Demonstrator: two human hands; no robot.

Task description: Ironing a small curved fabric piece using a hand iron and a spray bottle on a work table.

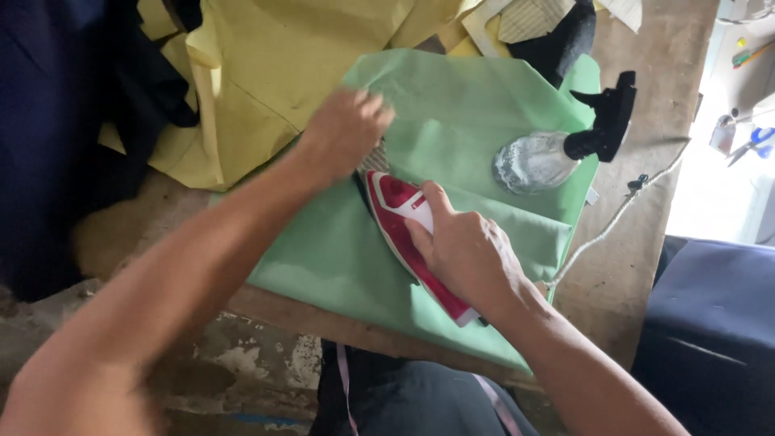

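The right hand (464, 250) is clamped around the handle of a red and white iron (404, 222), fingers curled over the top, thumb toward the tip. The iron lies flat on a green cloth (460, 105) spread over the wooden table (646, 202), its nose pointing up and to the left. The left hand (343, 133) rests just beyond the iron's tip, fingers loosely bent and pressed down on a small grey striped piece (374, 157) that peeks out beneath them; it holds nothing closed in its grip. To the right of the iron, well apart, a clear spray bottle (537, 161) with a black trigger head lies on its side on the cloth. A white cord (622, 211) runs across the bare table at the right. Yellow fabric (266, 64) is heaped past the cloth's upper left edge. The cloth's near edge runs close to the table edge, and open green surface lies between iron and bottle
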